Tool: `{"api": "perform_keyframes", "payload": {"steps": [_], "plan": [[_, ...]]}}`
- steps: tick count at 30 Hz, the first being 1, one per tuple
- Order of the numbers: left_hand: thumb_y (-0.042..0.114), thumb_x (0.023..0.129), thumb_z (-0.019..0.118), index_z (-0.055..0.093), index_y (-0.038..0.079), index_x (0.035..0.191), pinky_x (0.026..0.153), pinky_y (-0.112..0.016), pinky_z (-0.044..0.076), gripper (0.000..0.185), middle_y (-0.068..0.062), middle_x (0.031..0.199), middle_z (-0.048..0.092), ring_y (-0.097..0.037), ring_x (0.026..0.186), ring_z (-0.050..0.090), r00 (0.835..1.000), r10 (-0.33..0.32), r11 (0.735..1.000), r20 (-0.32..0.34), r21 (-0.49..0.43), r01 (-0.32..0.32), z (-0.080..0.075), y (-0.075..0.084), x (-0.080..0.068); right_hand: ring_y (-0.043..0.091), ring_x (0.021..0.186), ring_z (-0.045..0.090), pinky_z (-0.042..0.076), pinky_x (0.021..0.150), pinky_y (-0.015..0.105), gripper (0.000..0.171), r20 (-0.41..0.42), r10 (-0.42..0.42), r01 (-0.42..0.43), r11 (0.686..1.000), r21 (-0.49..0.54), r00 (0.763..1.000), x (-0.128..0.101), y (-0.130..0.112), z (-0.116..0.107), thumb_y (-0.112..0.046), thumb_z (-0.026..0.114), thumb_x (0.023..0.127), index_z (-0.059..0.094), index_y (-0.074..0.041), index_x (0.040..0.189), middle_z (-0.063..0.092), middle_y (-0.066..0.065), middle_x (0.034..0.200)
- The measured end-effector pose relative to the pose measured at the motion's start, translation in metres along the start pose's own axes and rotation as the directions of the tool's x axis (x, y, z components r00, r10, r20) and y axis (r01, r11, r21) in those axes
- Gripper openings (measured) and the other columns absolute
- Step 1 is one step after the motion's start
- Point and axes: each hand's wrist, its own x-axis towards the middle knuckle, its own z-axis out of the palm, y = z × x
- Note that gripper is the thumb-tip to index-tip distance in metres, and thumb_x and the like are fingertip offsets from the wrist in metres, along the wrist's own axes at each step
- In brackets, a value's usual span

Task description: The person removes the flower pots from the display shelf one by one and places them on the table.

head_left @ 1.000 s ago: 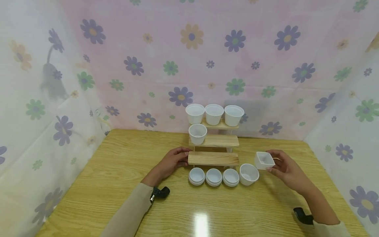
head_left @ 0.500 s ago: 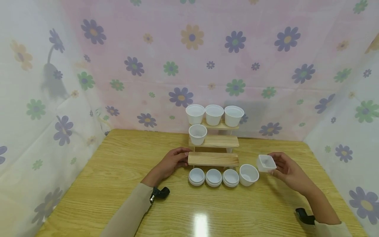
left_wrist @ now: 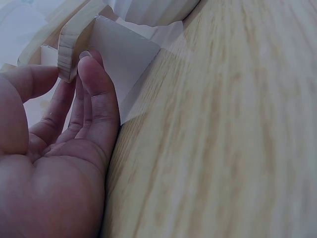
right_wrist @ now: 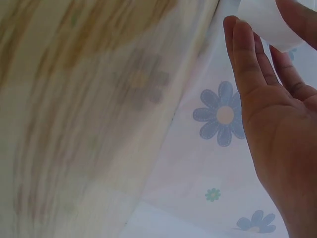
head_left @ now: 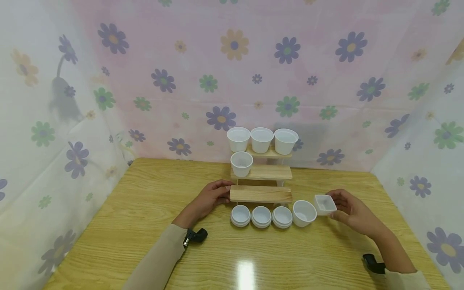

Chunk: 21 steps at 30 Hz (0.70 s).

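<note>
Pinching square white dish [head_left: 325,203] (smooth plastic), right hand [head_left: 353,212]; wooden table [head_left: 145,225].

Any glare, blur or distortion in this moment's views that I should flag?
Head view: sharp, with a bright glare patch on the table near the front edge and the side walls bowed by the wide lens. Left wrist view: hand in focus, tabletop smeared. Right wrist view: wood grain streaked with blur, the white square dish cropped at the top.
</note>
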Motion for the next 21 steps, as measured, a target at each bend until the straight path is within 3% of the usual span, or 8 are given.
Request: {"api": "perform_keyframes", "payload": {"steps": [21], "plan": [[0.019,0.113,0.053,0.056,-0.003,0.145,0.083,-0.028,0.058,0.039,-0.007,0.119,0.068,-0.017,0.097,0.066,1.000,0.011,1.000,0.009,0.012,-0.011,-0.0014,-0.0009,-0.0004,0.021,0.109,0.068,0.059,0.084,0.027,0.047,0.127,0.072,-0.074,0.997,0.016,0.989,-0.0042,0.0066,-0.0070,-0.002,0.075,0.098,0.049,0.009,0.135,0.059,0.027,0.127]]}}
